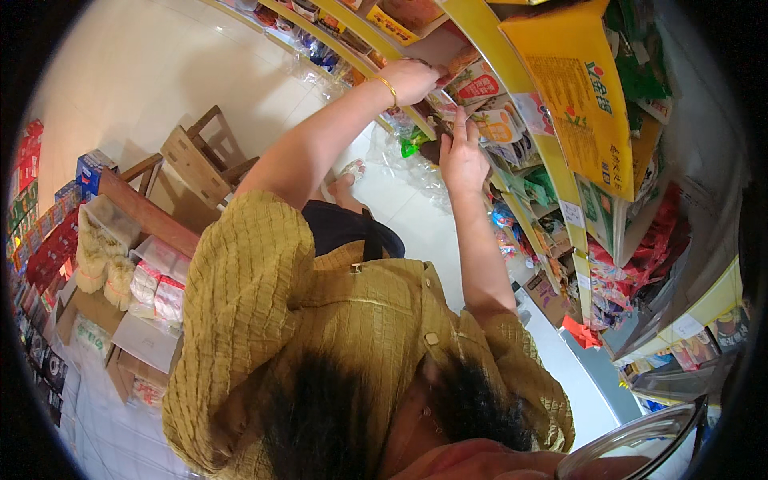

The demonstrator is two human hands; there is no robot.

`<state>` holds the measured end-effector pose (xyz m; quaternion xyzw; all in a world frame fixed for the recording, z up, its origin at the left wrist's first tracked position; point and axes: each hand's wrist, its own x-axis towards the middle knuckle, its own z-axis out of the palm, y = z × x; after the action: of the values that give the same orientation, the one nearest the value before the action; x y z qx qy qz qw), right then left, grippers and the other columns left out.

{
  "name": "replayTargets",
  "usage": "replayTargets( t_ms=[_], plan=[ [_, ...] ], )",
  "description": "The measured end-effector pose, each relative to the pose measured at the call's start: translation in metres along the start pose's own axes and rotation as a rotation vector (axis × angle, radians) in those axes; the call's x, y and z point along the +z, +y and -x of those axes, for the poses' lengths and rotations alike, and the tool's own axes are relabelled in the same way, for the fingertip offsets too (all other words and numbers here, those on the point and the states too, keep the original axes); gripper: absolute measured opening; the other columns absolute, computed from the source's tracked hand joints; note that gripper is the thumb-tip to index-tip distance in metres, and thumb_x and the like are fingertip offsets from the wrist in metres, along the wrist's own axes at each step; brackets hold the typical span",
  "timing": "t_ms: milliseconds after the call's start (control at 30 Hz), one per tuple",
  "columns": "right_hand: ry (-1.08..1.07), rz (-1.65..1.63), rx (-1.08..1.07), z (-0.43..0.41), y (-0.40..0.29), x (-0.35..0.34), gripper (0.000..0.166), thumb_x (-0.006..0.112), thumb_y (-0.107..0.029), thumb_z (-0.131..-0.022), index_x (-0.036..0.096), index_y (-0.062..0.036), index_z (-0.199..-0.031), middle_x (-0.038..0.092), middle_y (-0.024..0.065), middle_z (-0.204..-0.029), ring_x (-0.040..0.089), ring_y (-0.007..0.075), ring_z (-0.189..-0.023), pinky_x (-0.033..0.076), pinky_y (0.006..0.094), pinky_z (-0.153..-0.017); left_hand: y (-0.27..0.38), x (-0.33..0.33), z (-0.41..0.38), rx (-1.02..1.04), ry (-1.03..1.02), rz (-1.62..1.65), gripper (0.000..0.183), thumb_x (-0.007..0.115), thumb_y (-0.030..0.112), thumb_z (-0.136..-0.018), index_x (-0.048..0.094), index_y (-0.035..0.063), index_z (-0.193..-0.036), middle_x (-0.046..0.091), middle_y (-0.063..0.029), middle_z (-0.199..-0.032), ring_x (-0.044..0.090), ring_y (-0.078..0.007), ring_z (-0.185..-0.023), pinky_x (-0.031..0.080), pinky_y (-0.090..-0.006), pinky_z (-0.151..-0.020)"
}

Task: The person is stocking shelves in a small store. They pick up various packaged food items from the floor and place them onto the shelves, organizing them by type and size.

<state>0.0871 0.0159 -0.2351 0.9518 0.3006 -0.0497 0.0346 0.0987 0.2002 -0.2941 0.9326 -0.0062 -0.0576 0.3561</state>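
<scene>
My left hand (414, 82), with a gold bracelet (387, 90) at its wrist, reaches into a yellow-edged shelf. Its fingertips are at the edge of the packets there, partly hidden; whether they pinch one I cannot tell. Beside them lies a white packet with a red label (480, 87). My right hand (465, 159) is lower on the same shelf, its index finger stretched against the packets and its thumb apart. Just right of that finger is a white packet with an orange label (499, 126). What is under the right fingers is not clear.
A large yellow packet (576, 108) juts from the shelf at the right, above red bags (636, 258). Clear plastic wrap (408, 168) lies by the shelf foot. A wooden stool (201, 162) stands on the tiled floor to the left, near boxes of bagged goods (147, 342).
</scene>
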Motion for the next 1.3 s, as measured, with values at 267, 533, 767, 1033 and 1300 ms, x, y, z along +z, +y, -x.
replayTargets(
  t_ms=[267, 533, 767, 1033, 1300],
  plan=[
    [-0.055, -0.168, 0.226, -0.033, 0.007, 0.018, 0.026, 0.058, -0.031, -0.080, 0.058, -0.0128, -0.099, 0.063, 0.0195, -0.080, 0.061, 0.0379, -0.076, 0.048, 0.0477, -0.066, 0.016, -0.023, 0.002, 0.092, 0.128, -0.320, 0.034, 0.052, 0.015, -0.076, 0.056, 0.0082, -0.109, 0.057, -0.0113, -0.109, 0.051, -0.0257, -0.106, 0.046, -0.0359, -0.083],
    [0.172, -0.210, 0.139, 0.018, 0.001, 0.004, 0.016, 0.056, -0.026, -0.083, 0.059, -0.0105, -0.082, 0.063, 0.0122, -0.075, 0.060, 0.0336, -0.064, 0.048, 0.0428, -0.057, 0.030, -0.059, -0.071, 0.147, 0.320, -0.567, 0.038, 0.051, 0.025, -0.079, 0.054, 0.0094, -0.113, 0.053, -0.0093, -0.117, 0.046, -0.0265, -0.112, 0.037, -0.0348, -0.095],
    [0.291, -0.298, 0.135, 0.059, 0.005, 0.003, 0.013, 0.060, -0.022, -0.080, 0.059, -0.0099, -0.078, 0.062, 0.0098, -0.073, 0.059, 0.0310, -0.061, 0.047, 0.0393, -0.055, 0.030, -0.074, -0.079, 0.129, 0.281, -0.473, 0.039, 0.050, 0.027, -0.080, 0.053, 0.0096, -0.115, 0.052, -0.0101, -0.119, 0.045, -0.0268, -0.113, 0.036, -0.0355, -0.096],
    [0.440, -0.402, 0.186, 0.072, 0.001, -0.004, 0.012, 0.061, -0.020, -0.079, 0.056, -0.0099, -0.075, 0.061, 0.0076, -0.070, 0.058, 0.0293, -0.057, 0.047, 0.0388, -0.055, 0.008, -0.108, -0.058, 0.116, 0.238, -0.393, 0.041, 0.049, 0.030, -0.082, 0.052, 0.0098, -0.117, 0.051, -0.0109, -0.121, 0.044, -0.0272, -0.114, 0.034, -0.0364, -0.097],
    [0.367, -0.367, 0.054, 0.041, -0.007, -0.007, 0.011, 0.059, -0.019, -0.078, 0.055, -0.0091, -0.076, 0.061, 0.0091, -0.071, 0.060, 0.0302, -0.060, 0.048, 0.0397, -0.055, -0.004, -0.096, -0.049, 0.120, 0.154, -0.345, 0.042, 0.048, 0.033, -0.084, 0.050, 0.0101, -0.119, 0.050, -0.0118, -0.123, 0.043, -0.0276, -0.116, 0.033, -0.0373, -0.098]
  ],
)
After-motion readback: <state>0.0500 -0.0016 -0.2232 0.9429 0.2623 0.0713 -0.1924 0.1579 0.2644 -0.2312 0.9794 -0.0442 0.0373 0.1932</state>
